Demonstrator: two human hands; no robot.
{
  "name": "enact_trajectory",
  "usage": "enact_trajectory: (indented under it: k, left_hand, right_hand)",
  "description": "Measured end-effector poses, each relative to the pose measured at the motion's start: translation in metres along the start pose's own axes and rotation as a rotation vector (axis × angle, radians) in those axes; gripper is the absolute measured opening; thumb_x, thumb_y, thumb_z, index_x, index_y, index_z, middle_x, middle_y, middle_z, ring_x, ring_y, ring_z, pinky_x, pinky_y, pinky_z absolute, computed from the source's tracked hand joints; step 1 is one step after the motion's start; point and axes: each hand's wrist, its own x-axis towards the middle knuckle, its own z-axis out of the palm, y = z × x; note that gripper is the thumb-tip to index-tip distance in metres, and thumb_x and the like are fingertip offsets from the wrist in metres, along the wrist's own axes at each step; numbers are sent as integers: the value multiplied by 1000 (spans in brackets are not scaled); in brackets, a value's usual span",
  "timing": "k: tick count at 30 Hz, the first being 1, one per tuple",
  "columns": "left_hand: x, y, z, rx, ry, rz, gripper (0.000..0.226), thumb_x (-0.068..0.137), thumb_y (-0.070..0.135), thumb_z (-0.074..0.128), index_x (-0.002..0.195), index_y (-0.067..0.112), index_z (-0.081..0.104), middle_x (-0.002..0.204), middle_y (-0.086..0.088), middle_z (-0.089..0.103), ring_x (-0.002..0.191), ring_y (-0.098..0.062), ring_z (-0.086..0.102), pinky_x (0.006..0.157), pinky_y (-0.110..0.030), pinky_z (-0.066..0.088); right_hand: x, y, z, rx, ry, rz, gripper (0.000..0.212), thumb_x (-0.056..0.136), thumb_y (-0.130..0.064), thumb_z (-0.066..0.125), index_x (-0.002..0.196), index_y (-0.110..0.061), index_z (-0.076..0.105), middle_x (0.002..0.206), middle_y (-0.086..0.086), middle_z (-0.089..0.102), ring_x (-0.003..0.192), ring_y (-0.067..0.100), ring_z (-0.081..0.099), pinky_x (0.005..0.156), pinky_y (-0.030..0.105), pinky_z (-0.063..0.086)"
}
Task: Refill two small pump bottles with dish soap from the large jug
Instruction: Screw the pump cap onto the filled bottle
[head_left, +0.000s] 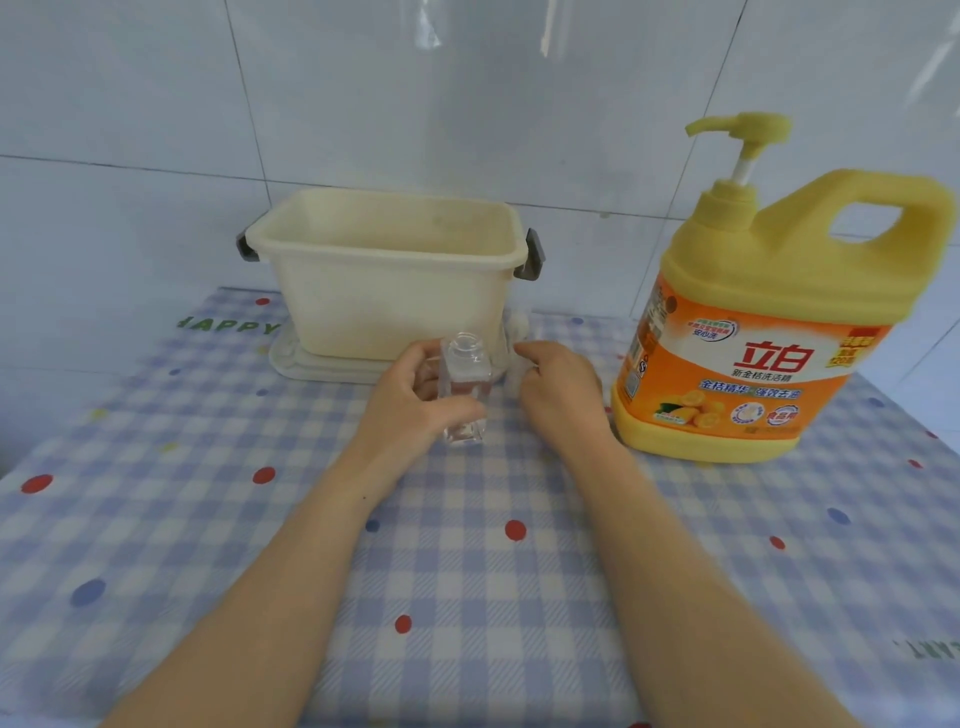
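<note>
A small clear square bottle (464, 384) stands on the checked tablecloth at the middle, its neck open with no pump on it. My left hand (415, 400) grips it from the left side. Just right of it my right hand (558, 387) rests on the cloth with curled fingers, beside something pale and clear (517, 332) that is too blurred to identify; whether the fingers pinch it is unclear. The large yellow jug of dish soap (769, 332), with an orange label and a yellow pump head (743, 132), stands upright to the right.
A cream plastic tub (389, 306) with grey side clips sits on its lid (296, 361) behind the bottle, against the tiled wall. The blue-and-white checked cloth (467, 571) with coloured dots covers the whole table.
</note>
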Motion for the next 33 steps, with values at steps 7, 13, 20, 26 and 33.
enact_trajectory:
  k: [7, 13, 20, 26, 33]
  left_hand:
    - [-3, 3, -1, -7, -12, 14, 48, 61, 16, 70, 106, 32, 62, 108, 3, 72, 103, -11, 68, 83, -23, 54]
    - [-3, 3, -1, -3, -15, 8, 47, 68, 10, 73, 107, 33, 62, 103, 8, 73, 99, -8, 69, 76, -20, 55]
    - [-2, 1, -1, 21, 1, -3, 50, 61, 17, 70, 108, 32, 62, 109, 1, 72, 102, -13, 69, 89, -32, 55]
    - [-2, 1, -1, 55, 10, -14, 53, 61, 20, 72, 111, 32, 61, 112, 5, 71, 106, -12, 67, 94, -37, 54]
    - [0, -1, 0, 48, 38, -47, 56, 59, 22, 77, 110, 33, 58, 108, 8, 71, 101, -8, 67, 82, -25, 53]
  right_hand:
    - [-6, 6, 4, -42, -60, -74, 53, 84, 0, 52, 126, -31, 60, 131, -2, 56, 119, 22, 52, 91, 33, 48]
    - [-5, 4, 5, -178, -38, -150, 42, 82, -11, 58, 116, -33, 66, 115, 0, 64, 106, 23, 55, 79, 34, 50]
    - [-7, 4, 3, -74, 18, -95, 41, 82, -6, 57, 113, -32, 62, 112, -1, 61, 98, 18, 55, 79, 34, 52]
    - [-10, 3, 2, 110, 240, -162, 34, 80, -9, 63, 109, -26, 62, 107, -6, 63, 100, 16, 52, 79, 31, 48]
    - [-18, -8, -5, 329, 393, -239, 33, 84, -16, 67, 115, -26, 64, 107, -12, 67, 101, 8, 54, 82, 19, 42]
